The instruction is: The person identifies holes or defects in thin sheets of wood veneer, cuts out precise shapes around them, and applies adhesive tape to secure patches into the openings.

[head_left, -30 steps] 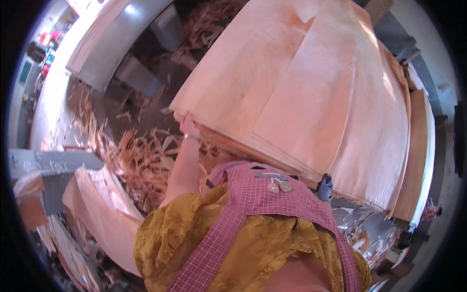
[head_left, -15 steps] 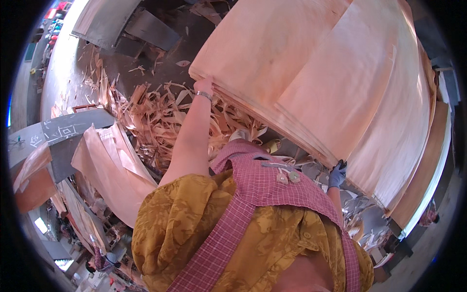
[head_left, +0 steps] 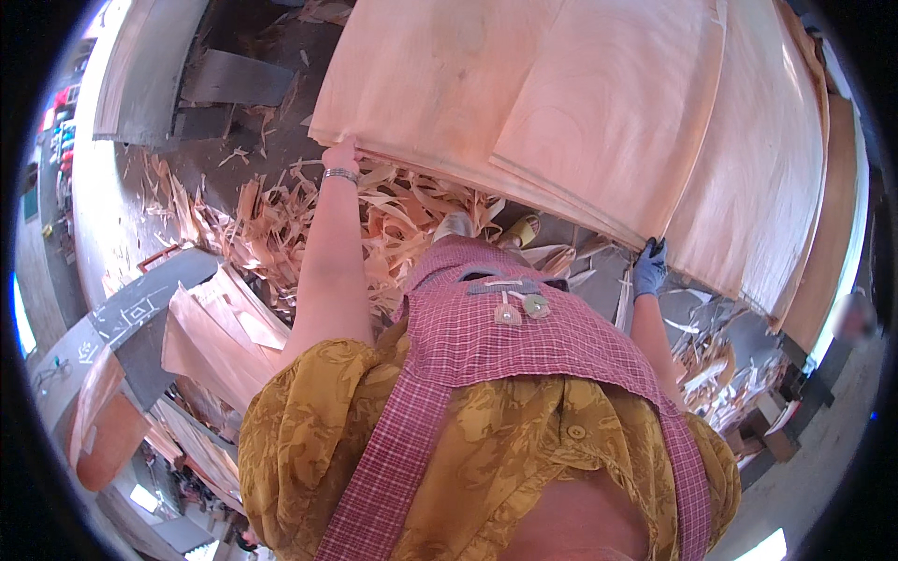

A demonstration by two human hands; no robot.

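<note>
Broad, thin sheets of pale wood veneer lie stacked and overlapping in front of me. My left hand, bare with a metal band at the wrist, is closed on the near edge of the stack by its left corner. In a blue-grey glove with dark fingertips, my right hand grips the near edge farther right, at the corner of an overlapping veneer sheet. The fingers under the sheets are hidden, and I cannot tell how many sheets each hand holds.
Curled veneer scraps litter the floor below the stack and around my shoe. At left stands a grey metal beam with chalk-like marks, beside leaning veneer pieces. A person shows at the far right.
The view has turned, and the stack and left hand sit farther left in it. Both hands stay on the near edge, which now lies more level. More of my right forearm shows.
</note>
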